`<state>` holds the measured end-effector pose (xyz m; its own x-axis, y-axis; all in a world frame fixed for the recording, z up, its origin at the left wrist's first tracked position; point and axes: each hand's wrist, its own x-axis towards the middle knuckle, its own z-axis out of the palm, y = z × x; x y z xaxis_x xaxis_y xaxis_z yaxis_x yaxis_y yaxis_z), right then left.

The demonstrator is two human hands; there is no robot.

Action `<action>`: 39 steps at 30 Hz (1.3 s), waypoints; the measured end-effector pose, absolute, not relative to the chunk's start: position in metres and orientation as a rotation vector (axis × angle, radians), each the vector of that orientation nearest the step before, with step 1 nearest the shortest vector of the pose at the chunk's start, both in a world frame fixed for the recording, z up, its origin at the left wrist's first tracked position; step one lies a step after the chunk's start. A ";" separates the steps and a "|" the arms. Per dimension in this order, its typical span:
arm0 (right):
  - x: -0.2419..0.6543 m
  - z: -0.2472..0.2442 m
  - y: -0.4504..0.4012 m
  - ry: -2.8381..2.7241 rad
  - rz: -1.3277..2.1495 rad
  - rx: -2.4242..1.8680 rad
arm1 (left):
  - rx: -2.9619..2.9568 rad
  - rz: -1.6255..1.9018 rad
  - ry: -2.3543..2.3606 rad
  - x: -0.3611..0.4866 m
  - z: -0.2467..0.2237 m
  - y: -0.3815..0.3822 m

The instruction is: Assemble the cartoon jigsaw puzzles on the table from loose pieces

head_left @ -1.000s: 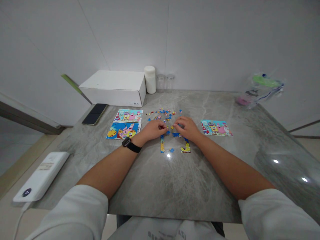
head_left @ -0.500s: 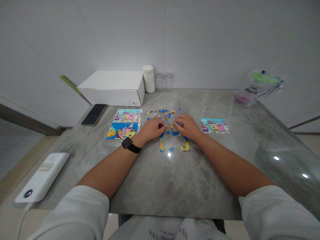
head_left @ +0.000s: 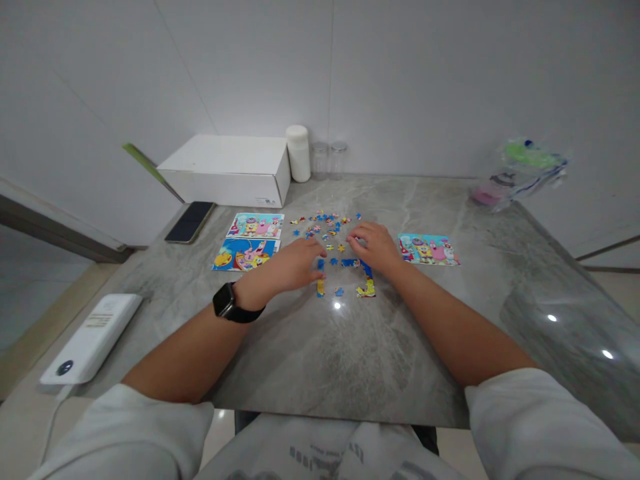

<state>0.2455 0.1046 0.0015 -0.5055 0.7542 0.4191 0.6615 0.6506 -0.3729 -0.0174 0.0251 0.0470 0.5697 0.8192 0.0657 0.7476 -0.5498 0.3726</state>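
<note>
My left hand (head_left: 299, 263) is open over the left edge of the puzzle, thumb and fingers apart. Its thumb is by a blue and yellow strip of jigsaw pieces (head_left: 321, 288). Across from it, my right hand (head_left: 374, 248) has its fingers bent and closed at the tips; what they hold, if anything, is too small to make out. Under that hand runs a joined corner of blue and yellow pieces (head_left: 367, 291). Single pieces lie between the hands, among them a yellow piece (head_left: 341, 247) and a blue piece (head_left: 339, 292). Beyond is a scatter of loose pieces (head_left: 327, 219).
Two cartoon picture cards (head_left: 255, 226) lie at left, another picture card (head_left: 429, 250) at right. Behind stand a white box (head_left: 220, 187), a white bottle (head_left: 299, 155) and two clear jars (head_left: 338, 161). A phone (head_left: 191, 222), a white power bank (head_left: 93, 340) and a plastic bag (head_left: 520, 173) lie farther out.
My left hand has drawn back a little to the left, and its fingers have spread from a pinch. The right hand stays almost in place. The view has shifted slightly.
</note>
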 end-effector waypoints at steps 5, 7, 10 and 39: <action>0.254 -0.010 0.117 -2.252 0.155 -1.113 | 2.547 0.404 1.207 -0.016 0.034 0.002; 0.257 -0.014 0.122 -2.212 0.156 -1.113 | 2.568 0.393 1.177 -0.018 0.028 -0.002; 0.258 -0.016 0.124 -2.182 0.145 -1.119 | 2.579 0.367 1.198 -0.023 0.022 -0.006; 0.253 -0.019 0.122 -2.208 0.184 -1.009 | 2.203 0.631 1.456 -0.061 0.024 0.023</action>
